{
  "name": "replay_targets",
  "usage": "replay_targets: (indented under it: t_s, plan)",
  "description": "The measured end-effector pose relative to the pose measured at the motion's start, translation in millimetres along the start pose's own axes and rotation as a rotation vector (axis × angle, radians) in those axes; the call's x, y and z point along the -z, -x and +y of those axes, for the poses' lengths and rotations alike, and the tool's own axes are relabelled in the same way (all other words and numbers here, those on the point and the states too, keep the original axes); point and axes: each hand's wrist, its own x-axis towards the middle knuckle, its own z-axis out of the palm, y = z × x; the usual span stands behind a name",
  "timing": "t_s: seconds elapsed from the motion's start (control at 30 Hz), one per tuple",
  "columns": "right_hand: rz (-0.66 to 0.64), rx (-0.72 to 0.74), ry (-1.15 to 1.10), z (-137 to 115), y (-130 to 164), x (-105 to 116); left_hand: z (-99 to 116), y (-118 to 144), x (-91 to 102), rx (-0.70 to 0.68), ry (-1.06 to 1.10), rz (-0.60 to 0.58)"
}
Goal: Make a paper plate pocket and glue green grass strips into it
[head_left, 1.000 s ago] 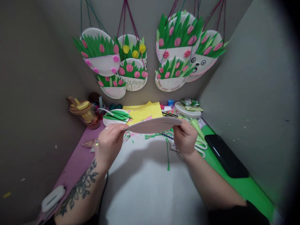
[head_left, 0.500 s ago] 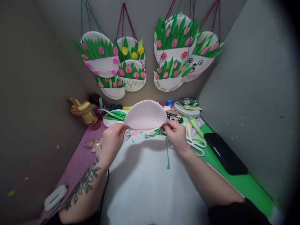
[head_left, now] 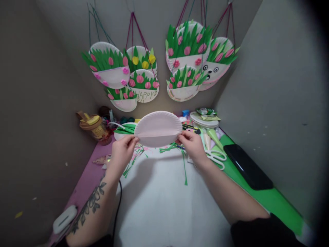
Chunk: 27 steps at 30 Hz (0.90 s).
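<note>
**Paper plate held up at both edges, crease showing**

Person holds a white paper plate (head_left: 158,128) in the air above the table, between the two hands. Left hand (head_left: 122,151) pinches the plate's left edge, right hand (head_left: 192,145) pinches the right edge, fingers closed on the rim at the ends of a fold line that runs straight across the middle. Gripping at both ends of the crease likely keeps the plate flat and facing the camera. Below lies a white sheet (head_left: 167,206) covering the work area, with green paper strips (head_left: 184,168) scattered at its far edge. White scissors (head_left: 217,157) lie just right of the right hand, a black phone (head_left: 248,167) farther right on green paper (head_left: 269,202). Finished plate baskets with paper flowers (head_left: 144,75) hang on the back wall. Cup with lid (head_left: 93,125) stands far left.
</note>
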Motion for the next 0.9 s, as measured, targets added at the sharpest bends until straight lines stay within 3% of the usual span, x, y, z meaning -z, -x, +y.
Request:
replay_targets:
  t_s: [0.2, 0.43, 0.53, 0.6, 0.7, 0.73, 0.8, 0.9]
  plan:
    - [-0.073, -0.092, -0.163, 4, -3, -3, -7, -6, -5.0, 0.196, 0.253, -0.228]
    - [-0.17, -0.142, -0.166, 11, -3, -7, -5, -3, -17.3, 0.337, 0.569, -0.217]
    - [-0.101, -0.099, -0.135, 11, -4, -7, 3, -1, -18.7, 0.399, 0.688, -0.274]
    - [0.03, -0.029, -0.111, 4, -3, -3, 9, 2, -17.9, 0.39, 0.686, -0.268]
    - [0.211, 0.255, 0.077, -18, 2, 8, 17, 10, -15.8, 0.305, 0.583, -0.218]
    - [0.174, 0.387, 0.195, -28, 4, 10, 19, 13, -15.4, 0.273, 0.538, -0.213]
    - [-0.103, 0.566, 0.373, -47, 8, 12, 22, 24, -15.5, 0.225, 0.454, -0.214]
    - [-0.44, 0.552, 0.584, -63, 17, 3, 27, 45, -18.5, 0.202, 0.387, -0.215]
